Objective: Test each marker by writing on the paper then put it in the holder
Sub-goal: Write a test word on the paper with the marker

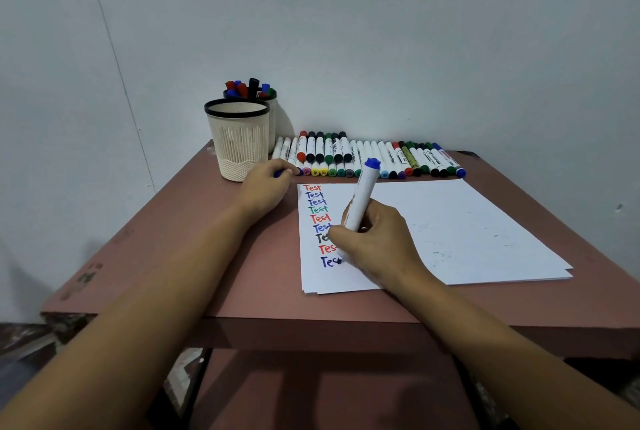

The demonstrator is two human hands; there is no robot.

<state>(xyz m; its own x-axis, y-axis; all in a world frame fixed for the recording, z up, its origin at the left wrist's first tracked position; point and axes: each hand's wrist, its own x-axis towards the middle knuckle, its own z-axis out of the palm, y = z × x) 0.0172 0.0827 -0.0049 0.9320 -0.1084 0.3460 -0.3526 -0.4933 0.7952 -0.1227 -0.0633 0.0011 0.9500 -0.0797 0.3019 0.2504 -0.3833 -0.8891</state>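
My right hand [375, 244] grips a white marker with a blue end [364, 192], its tip down on the white paper [467, 228] at the lowest dark-blue word of a column of coloured "Test" words [318, 218]. My left hand [266, 187] rests on the table left of the paper, fingers curled round a small blue cap [278, 173]. A cream holder with a black rim [238, 138] stands behind my left hand; no markers show in it. A second holder [268, 97] behind it is packed with markers.
A long row of capped markers [367, 157] lies along the back of the reddish-brown table [173, 256], against the white wall. The paper is a small stack, its corner near the table's front edge. Floor shows below the table.
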